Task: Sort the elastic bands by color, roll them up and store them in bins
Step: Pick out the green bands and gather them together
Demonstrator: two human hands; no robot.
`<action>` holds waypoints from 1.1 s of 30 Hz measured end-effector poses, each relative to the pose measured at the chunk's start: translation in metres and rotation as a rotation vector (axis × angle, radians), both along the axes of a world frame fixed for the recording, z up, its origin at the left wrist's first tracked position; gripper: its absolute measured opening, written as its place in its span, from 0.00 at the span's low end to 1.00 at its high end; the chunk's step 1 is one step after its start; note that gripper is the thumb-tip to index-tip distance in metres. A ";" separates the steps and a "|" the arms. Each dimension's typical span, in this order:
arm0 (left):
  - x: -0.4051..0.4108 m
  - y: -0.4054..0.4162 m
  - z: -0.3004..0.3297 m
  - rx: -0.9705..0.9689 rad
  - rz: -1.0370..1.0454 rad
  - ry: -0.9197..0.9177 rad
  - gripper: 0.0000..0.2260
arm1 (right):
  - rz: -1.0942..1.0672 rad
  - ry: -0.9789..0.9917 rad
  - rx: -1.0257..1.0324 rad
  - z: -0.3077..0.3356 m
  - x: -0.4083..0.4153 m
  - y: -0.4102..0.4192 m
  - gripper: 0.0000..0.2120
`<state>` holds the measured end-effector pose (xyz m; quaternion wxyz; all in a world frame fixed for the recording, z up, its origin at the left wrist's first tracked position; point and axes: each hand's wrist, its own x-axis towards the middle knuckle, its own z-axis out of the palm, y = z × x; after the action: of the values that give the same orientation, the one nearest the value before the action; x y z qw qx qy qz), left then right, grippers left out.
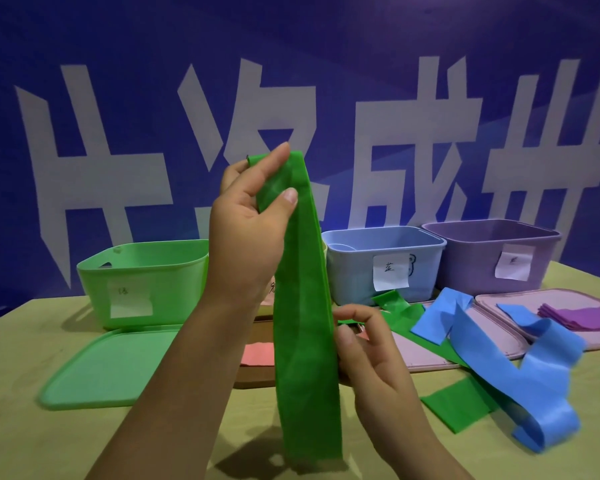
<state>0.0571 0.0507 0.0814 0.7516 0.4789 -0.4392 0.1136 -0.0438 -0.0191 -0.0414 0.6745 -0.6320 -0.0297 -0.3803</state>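
A long green elastic band (305, 334) hangs straight down in front of me. My left hand (253, 220) pinches its top end, held high. Lower down, my right hand (364, 344) pinches the band's right edge with thumb and fingers. Another green band (454, 403) lies flat on the table to the right, partly under a twisted blue band (520, 358). A folded purple band (582, 315) rests on a pink lid. A pink band (257, 353) shows behind the hanging green one.
Three open bins with paper labels stand at the back: green (142, 275), light blue (381, 258) and purple (492, 254). A green lid (108, 368) lies in front of the green bin. Pink lids (499, 337) lie at the right. A blue banner wall is behind.
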 end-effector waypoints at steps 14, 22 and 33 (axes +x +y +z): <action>0.002 -0.001 -0.001 0.035 0.005 0.079 0.14 | 0.093 0.483 -0.421 -0.018 -0.002 -0.013 0.12; -0.007 -0.014 -0.012 0.157 -0.095 0.078 0.14 | 0.015 0.744 -0.572 -0.018 -0.021 -0.047 0.13; -0.019 -0.027 -0.026 0.298 -0.171 0.041 0.13 | -0.326 1.250 -1.079 0.006 -0.070 -0.130 0.17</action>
<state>0.0382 0.0237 0.0558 0.6881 0.5480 -0.4749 -0.0269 -0.1137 -0.1494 -0.0357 0.1086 -0.9585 0.2632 0.0132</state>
